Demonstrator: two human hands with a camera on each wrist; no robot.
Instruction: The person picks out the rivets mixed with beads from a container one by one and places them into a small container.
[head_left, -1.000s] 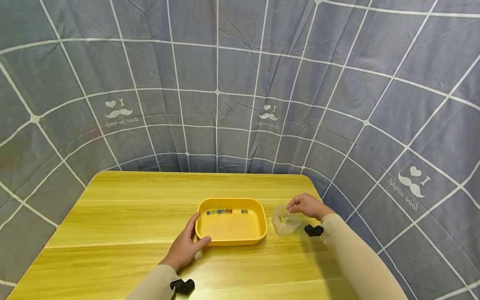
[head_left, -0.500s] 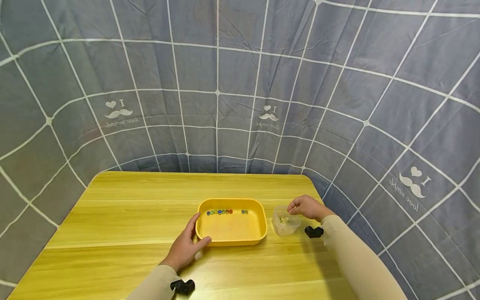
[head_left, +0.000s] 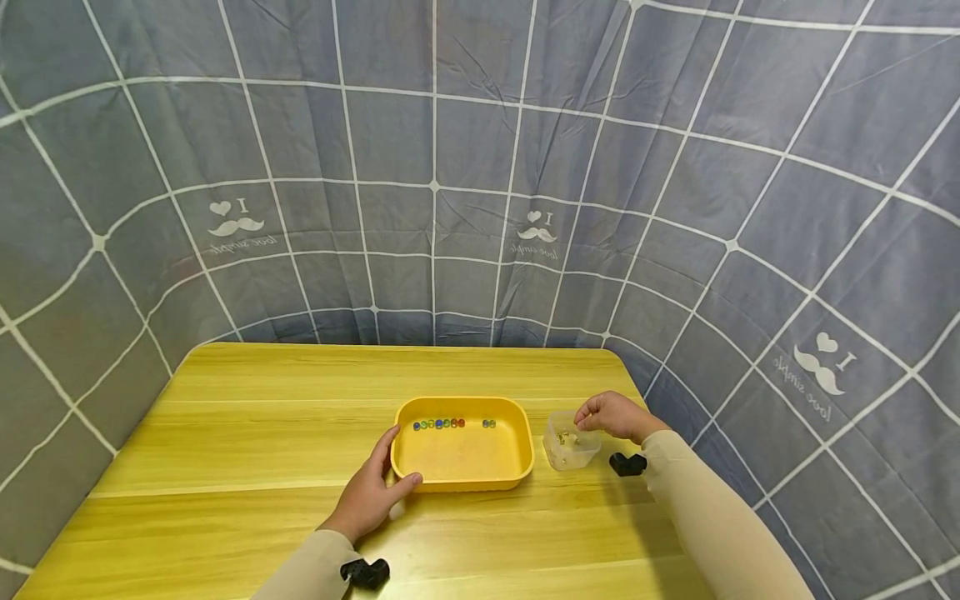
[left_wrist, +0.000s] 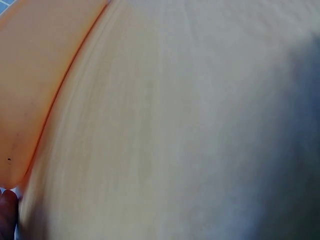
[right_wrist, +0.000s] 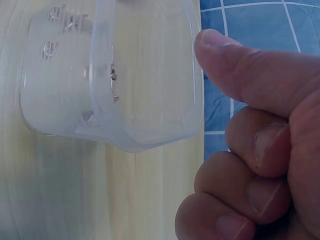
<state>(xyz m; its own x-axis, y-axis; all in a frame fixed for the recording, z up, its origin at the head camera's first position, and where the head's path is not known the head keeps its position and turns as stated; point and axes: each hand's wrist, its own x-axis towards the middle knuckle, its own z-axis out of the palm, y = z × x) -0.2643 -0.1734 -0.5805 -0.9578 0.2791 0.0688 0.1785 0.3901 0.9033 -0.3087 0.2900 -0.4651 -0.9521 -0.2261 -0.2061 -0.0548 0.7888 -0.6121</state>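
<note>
My left hand [head_left: 365, 496] grips the left side of a yellow rectangular tray [head_left: 465, 481], its thumb at the front left corner. In the left wrist view only a fingertip [left_wrist: 7, 212] shows, touching the tray wall [left_wrist: 45, 65]. Inside the tray, several coloured glass marbles [head_left: 439, 424] form a row near the back, with a gap before two more marbles [head_left: 489, 424]. My right hand [head_left: 611, 414] pinches the rim of a clear plastic container [right_wrist: 155, 142] at its back right corner; the index finger is hidden. Several small shiny pieces [head_left: 567, 438], too small to identify, lie in the container.
Both things stand on a yellow wood-grain table [head_left: 262, 433], the container just right of the tray. A grey cloth with white grid lines [head_left: 390, 217] hangs behind the table and along its sides. Black wrist devices [head_left: 365, 573] sit at both cuffs.
</note>
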